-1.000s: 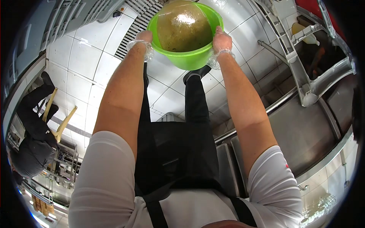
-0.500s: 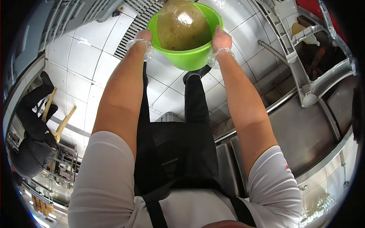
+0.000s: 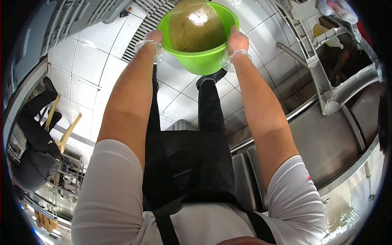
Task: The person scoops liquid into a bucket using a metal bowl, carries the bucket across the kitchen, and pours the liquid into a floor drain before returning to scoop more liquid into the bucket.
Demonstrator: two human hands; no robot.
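Observation:
A bright green plastic basin (image 3: 198, 63) is held out in front of me at arm's length. Murky brownish liquid (image 3: 198, 30) fills much of it, with light glinting off its surface. My left hand (image 3: 154, 36), in a clear plastic glove, is closed on the left side of the rim. On the opposite side, my right hand (image 3: 237, 41), gloved the same way, grips the rim with the thumb on top. The basin's far edge is cut off by the top of the view.
A floor drain grate (image 3: 141, 34) runs across white tiles on the left. At right are a grey plastic rack frame (image 3: 318, 77), a metal pipe (image 3: 292, 55) and a steel counter (image 3: 322, 143). Another person (image 3: 36, 163) in dark clothes is at far left. Grey crates (image 3: 69, 24) stand upper left.
A blurred whitish and pink shape, perhaps a gloved hand, has come into view at the upper right. The basin has shifted very slightly; both hands keep their hold.

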